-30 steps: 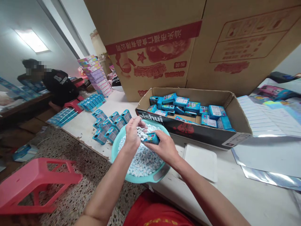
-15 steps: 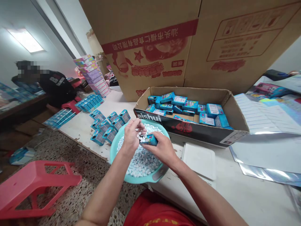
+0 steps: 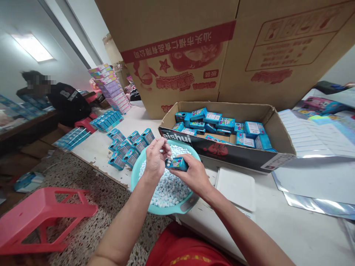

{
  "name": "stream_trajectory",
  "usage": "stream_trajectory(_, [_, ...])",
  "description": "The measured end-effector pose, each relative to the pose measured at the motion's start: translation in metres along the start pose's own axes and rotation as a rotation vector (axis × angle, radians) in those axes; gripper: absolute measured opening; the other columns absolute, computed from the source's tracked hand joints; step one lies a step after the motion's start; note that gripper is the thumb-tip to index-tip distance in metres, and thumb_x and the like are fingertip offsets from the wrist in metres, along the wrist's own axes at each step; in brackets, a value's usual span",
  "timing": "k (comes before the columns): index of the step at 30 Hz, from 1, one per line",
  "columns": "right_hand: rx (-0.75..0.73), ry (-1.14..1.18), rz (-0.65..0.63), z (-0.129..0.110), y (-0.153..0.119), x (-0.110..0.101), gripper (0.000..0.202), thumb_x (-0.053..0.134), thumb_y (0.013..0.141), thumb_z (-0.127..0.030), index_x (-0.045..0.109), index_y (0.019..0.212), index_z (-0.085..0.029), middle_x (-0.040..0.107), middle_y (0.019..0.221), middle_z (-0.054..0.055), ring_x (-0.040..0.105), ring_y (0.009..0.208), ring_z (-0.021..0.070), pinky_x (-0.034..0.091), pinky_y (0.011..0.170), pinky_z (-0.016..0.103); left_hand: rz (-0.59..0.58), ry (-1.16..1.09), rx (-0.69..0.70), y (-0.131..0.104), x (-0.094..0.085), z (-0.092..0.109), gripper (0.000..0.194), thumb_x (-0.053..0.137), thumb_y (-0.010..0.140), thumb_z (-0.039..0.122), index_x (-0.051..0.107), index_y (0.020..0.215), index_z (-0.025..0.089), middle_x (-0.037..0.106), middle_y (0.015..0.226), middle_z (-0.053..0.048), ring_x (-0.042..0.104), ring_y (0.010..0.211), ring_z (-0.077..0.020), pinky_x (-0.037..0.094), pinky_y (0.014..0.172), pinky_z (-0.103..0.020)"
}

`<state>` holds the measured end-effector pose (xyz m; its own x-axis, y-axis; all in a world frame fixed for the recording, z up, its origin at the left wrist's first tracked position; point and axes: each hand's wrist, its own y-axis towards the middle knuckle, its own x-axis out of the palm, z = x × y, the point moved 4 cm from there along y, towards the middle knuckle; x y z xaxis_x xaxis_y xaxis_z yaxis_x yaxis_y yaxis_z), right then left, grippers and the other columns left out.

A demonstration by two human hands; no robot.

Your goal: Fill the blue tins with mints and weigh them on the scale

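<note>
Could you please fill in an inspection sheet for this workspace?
Surface: white table, worn patches along its edge.
Job's things: turquoise bowl of pale pieces; held blue box above it; grouped blue boxes beside it; black-fronted carton containing jumbled blue boxes.
Clutter: flat white item; silvery sheets; stack of pink and purple boxes.
Hands: left hand, fingers curled near the held box's end, a few pieces at them; right hand grips that box.
Cables: nothing seen that is clearly one.
Surroundings: large brown carton behind; red stool; co-worker in dark clothing.
</note>
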<state>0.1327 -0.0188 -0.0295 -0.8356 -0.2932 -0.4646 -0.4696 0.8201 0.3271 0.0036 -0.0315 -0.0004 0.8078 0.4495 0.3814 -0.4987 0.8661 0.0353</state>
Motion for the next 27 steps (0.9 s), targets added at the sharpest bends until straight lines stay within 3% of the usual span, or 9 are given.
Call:
stream_trajectory(6, [0.011, -0.01, -0.04, 0.0, -0.001, 0.002, 0.023, 0.077, 0.07, -0.024, 0.065, 0.089, -0.022, 0.066, 0.088, 0.001, 0.059, 0.083, 0.02, 0.042, 0.073, 0.03, -0.109, 0.064, -0.072, -0.004, 0.007, 0.0, 0.024, 0.07, 0.071, 0.036, 0.057, 0.072, 0.016, 0.052, 0.053, 0.003, 0.046, 0.041, -0.0066, 0.03, 0.039, -0.018])
stream_trajectory(11, [0.012, 0.085, 0.022, 0.003, -0.001, 0.0, 0.025, 0.077, 0.071, -0.027, 0.065, 0.093, -0.021, 0.065, 0.09, 0.002, 0.059, 0.085, 0.0197, 0.043, 0.075, 0.03, -0.01, 0.034, 0.01, 0.001, -0.002, 0.005, 0.024, 0.07, 0.07, 0.036, 0.056, 0.071, 0.016, 0.048, 0.049, 0.005, 0.04, 0.038, -0.0045, 0.026, 0.037, -0.016])
stream_trajectory(17, [0.001, 0.137, -0.013, 0.003, -0.002, 0.003, 0.022, 0.074, 0.07, -0.02, 0.065, 0.09, -0.022, 0.067, 0.09, 0.001, 0.06, 0.085, 0.0196, 0.044, 0.078, 0.032, -0.215, 0.15, -0.142, -0.007, 0.009, -0.003, 0.024, 0.071, 0.07, 0.035, 0.057, 0.071, 0.016, 0.048, 0.05, 0.004, 0.039, 0.038, -0.0049, 0.025, 0.036, -0.017])
stream_trajectory(22, [0.013, 0.313, 0.111, 0.003, -0.005, -0.01, 0.027, 0.076, 0.071, -0.034, 0.066, 0.095, -0.024, 0.067, 0.094, 0.002, 0.062, 0.089, 0.0208, 0.047, 0.081, 0.034, -0.026, 0.042, 0.038, 0.004, -0.009, 0.017, 0.025, 0.072, 0.067, 0.035, 0.055, 0.069, 0.017, 0.048, 0.05, 0.005, 0.04, 0.04, -0.0053, 0.025, 0.037, -0.016])
stream_trajectory(25, [0.027, 0.356, 0.19, 0.006, -0.001, -0.01, 0.031, 0.076, 0.07, -0.038, 0.066, 0.095, -0.024, 0.067, 0.097, 0.003, 0.062, 0.092, 0.0223, 0.048, 0.085, 0.036, 0.07, 0.01, 0.0, 0.01, -0.019, 0.014, 0.028, 0.074, 0.064, 0.035, 0.054, 0.068, 0.016, 0.05, 0.052, 0.004, 0.043, 0.043, -0.0052, 0.029, 0.039, -0.016])
stream_trajectory(27, [0.054, 0.374, 0.158, 0.008, 0.002, -0.004, 0.032, 0.077, 0.068, -0.038, 0.066, 0.094, -0.023, 0.067, 0.095, 0.003, 0.062, 0.091, 0.0225, 0.048, 0.085, 0.037, 0.107, -0.012, -0.05, 0.011, -0.023, 0.008, 0.029, 0.075, 0.063, 0.036, 0.054, 0.069, 0.016, 0.051, 0.054, 0.004, 0.044, 0.044, -0.0051, 0.029, 0.039, -0.015])
